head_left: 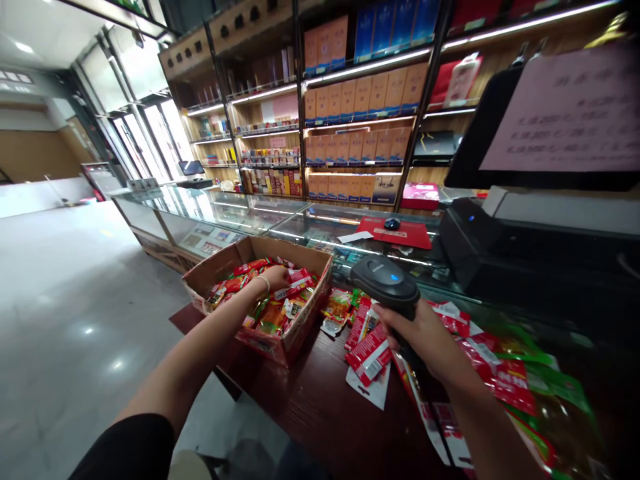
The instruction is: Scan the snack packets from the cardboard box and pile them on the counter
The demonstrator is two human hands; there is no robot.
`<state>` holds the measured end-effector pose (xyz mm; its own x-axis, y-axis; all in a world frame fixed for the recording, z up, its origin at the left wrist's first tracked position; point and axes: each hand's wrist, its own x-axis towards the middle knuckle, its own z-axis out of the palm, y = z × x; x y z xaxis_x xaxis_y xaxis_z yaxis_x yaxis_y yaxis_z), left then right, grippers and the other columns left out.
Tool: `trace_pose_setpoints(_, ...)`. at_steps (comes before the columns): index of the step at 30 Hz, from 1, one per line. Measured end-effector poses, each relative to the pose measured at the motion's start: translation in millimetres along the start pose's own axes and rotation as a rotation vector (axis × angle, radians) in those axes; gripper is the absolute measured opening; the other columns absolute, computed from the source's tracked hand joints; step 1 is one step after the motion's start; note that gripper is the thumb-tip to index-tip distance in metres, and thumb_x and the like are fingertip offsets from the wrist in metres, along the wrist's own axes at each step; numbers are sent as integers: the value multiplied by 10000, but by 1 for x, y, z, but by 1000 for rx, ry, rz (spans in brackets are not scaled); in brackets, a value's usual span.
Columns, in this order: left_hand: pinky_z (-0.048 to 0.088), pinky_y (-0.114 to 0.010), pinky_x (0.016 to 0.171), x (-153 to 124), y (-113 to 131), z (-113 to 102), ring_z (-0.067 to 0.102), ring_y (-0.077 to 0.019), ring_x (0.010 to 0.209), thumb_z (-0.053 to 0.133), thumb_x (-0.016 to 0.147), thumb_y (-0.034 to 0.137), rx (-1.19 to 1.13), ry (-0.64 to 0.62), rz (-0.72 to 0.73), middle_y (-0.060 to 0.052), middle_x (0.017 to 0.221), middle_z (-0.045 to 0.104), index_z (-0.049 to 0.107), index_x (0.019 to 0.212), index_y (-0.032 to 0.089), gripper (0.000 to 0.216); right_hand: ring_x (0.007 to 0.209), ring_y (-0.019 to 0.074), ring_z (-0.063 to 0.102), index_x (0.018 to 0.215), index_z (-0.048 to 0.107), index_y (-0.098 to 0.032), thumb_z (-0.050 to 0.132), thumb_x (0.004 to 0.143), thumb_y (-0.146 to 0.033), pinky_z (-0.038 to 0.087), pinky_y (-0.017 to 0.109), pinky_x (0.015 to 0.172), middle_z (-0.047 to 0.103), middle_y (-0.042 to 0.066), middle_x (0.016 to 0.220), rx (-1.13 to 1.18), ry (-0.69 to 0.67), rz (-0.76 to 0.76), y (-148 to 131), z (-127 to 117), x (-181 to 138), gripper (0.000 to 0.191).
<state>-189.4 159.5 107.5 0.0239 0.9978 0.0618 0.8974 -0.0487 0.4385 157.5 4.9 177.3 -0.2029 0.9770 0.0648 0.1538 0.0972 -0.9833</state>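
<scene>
1. Left hand: reaches into the box, fingers curled onto a red packet lying on top of the heap inside.
2. Right hand: clenched round the handle of a black scanner, whose head points toward the box; a blue light shows on it.
3. Box: open cardboard, filled with red, green and orange snack packets, standing at the left end of the dark table.
4. Loose packets: scattered on the table just under and right of the scanner, some overlapping.
5. Counter: glass, behind the table; on it a red mat bearing a mouse.
6. Monitor: at right, with a paper notice on its back.
7. Shelves: lit rows of orange cartons.
</scene>
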Motion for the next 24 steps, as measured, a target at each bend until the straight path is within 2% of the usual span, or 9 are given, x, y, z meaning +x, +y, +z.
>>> trace_pose_setpoints(3,453,-288,741,0,14,-16,637,-235,808,700,642,271,-151,250,23,-65,768,689,653,696,192,106,404,105,465,725,500,-200,678,743,-521,365,234,415,507,-39,490,24,0,-32,-5,-6,-4,368)
trace_pose_setpoints(5,472,-290,715,0,30,-27,643,-215,779,669,704,321,-447,394,28,-62,808,693,657,814,185,175,394,102,454,735,498,-202,684,735,-528,354,234,407,505,-41,488,55,13,-28,-8,-10,-6,375)
trace_pose_setpoints(6,483,-287,695,1,40,-31,646,-202,752,673,712,337,-632,410,35,-60,814,693,651,845,179,208,388,102,449,749,500,-204,689,728,-531,347,235,399,507,-43,492,72,24,-20,-9,-12,-7,378)
trace_pose_setpoints(8,505,-276,665,0,65,-35,647,-174,706,715,692,349,-960,346,61,-60,815,690,643,851,162,256,377,100,440,768,504,-208,701,711,-535,335,235,384,508,-47,499,98,62,-5,-11,-15,-7,385)
trace_pose_setpoints(10,520,-260,649,-1,93,-33,641,-148,671,774,646,344,-1183,267,79,-61,796,684,642,807,143,289,377,98,441,781,509,-209,712,697,-535,336,232,381,507,-51,501,108,107,-10,-11,-19,-8,393)
trace_pose_setpoints(13,535,-239,645,-1,136,-20,646,-125,659,792,655,311,-1408,189,59,-66,787,685,637,784,128,273,381,98,452,803,504,-209,713,692,-535,339,225,383,506,-56,507,121,159,-33,-12,-27,-8,403)
trace_pose_setpoints(16,555,-244,665,1,167,2,678,-144,719,799,664,241,-1546,157,37,-84,844,698,620,823,128,265,376,104,464,847,493,-216,688,718,-520,354,223,386,516,-60,498,86,200,-46,-13,-38,-10,383)
trace_pose_setpoints(19,565,-242,655,3,180,26,689,-154,721,808,663,226,-1615,166,-14,-92,831,702,602,819,124,278,355,114,469,943,496,-232,669,737,-471,360,222,370,520,-74,478,-30,251,-50,-16,-49,-11,360)
trace_pose_setpoints(24,568,-226,643,4,174,47,694,-158,711,812,665,256,-1593,100,-63,-113,808,710,631,821,98,286,321,123,450,1048,496,-246,644,762,-422,338,220,342,505,-88,433,-161,228,-32,-16,-61,-8,367)
